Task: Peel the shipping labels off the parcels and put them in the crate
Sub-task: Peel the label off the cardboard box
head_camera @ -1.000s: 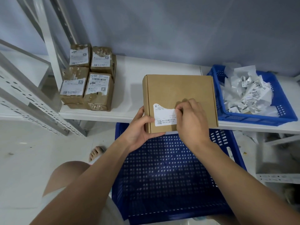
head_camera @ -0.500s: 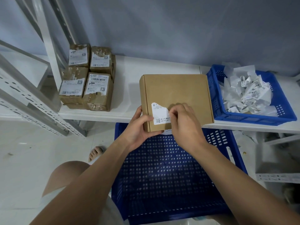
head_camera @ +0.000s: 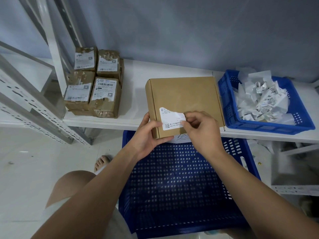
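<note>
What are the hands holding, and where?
Left hand grips the box by its near left corner; right hand pinches the label at its right edge.

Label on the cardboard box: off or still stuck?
Partly stuck: label torn on top; right hand pinches its right edge, left hand grips the cardboard box.

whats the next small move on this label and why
Probably peel leftward. The right hand pinches the right edge of the label, while most of the label lies stuck to the box, which the left hand grips at its near left corner. Pulling that edge back across the box should free the rest.
</note>
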